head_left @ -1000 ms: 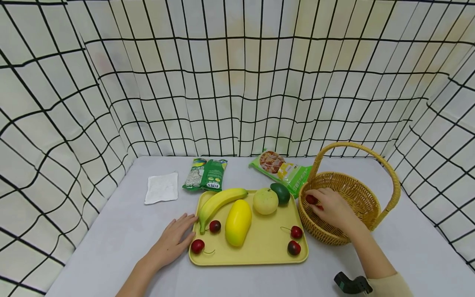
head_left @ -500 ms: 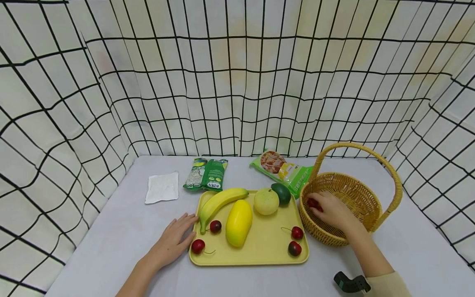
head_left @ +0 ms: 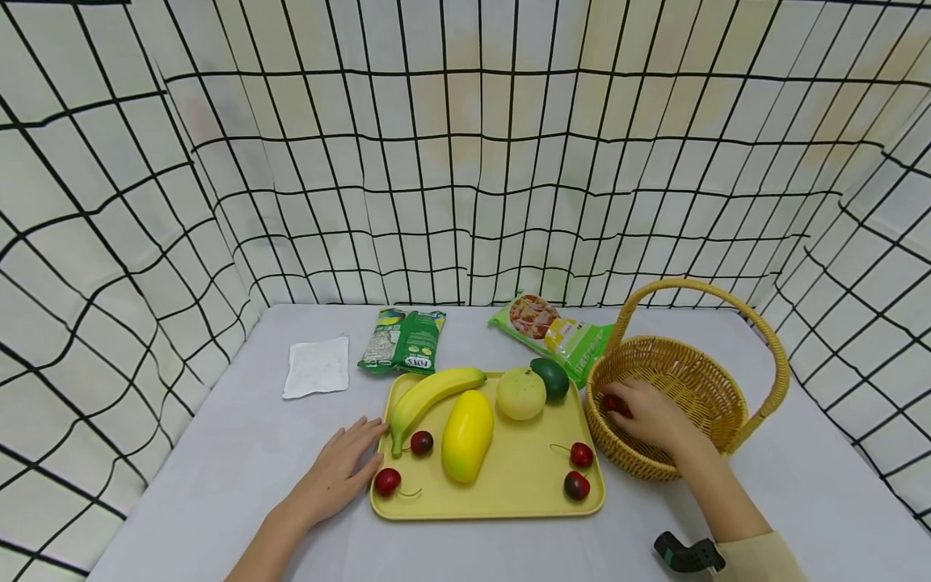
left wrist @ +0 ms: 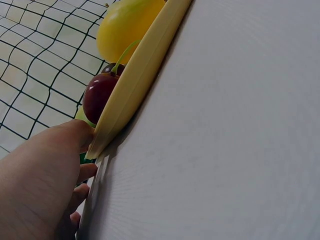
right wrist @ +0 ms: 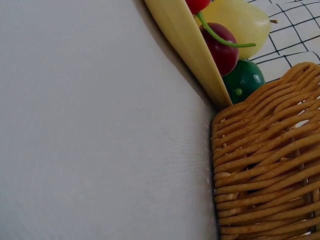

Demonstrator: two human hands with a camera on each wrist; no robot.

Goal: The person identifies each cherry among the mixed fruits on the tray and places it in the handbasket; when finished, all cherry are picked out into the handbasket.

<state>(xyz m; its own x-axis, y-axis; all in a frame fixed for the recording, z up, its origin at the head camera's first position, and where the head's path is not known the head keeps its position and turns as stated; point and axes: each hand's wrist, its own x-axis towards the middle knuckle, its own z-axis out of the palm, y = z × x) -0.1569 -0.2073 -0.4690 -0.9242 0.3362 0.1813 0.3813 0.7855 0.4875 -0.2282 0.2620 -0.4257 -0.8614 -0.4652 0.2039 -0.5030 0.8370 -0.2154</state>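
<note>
My left hand [head_left: 336,470] rests at the left edge of the yellow tray [head_left: 509,505], its fingers spread. In the left wrist view the thumb touches the tray's rim [left wrist: 132,85], beside a dark red cherry [left wrist: 97,97]. Inside the wicker basket [head_left: 701,388], my right hand [head_left: 650,414] bends its fingers about a dark red cherry [head_left: 617,404] near the left wall. The fingertips are partly hidden there. Only the basket's outer weave [right wrist: 270,170] shows in the right wrist view; the hand is out of it. On the tray lie a banana [head_left: 429,400], a mango [head_left: 467,436] and several cherries.
A round pale yellow-green fruit [head_left: 520,394] and a dark green fruit [head_left: 550,380] sit at the tray's back right. Behind are a green packet [head_left: 403,341], a light green bag [head_left: 556,335] and a white square [head_left: 317,369]. The basket's tall handle [head_left: 764,339] arches over it.
In the basket, my right hand has shifted slightly down and right, its fingers closing over the cherry that showed more plainly earlier. My left hand and the tray have stayed put.
</note>
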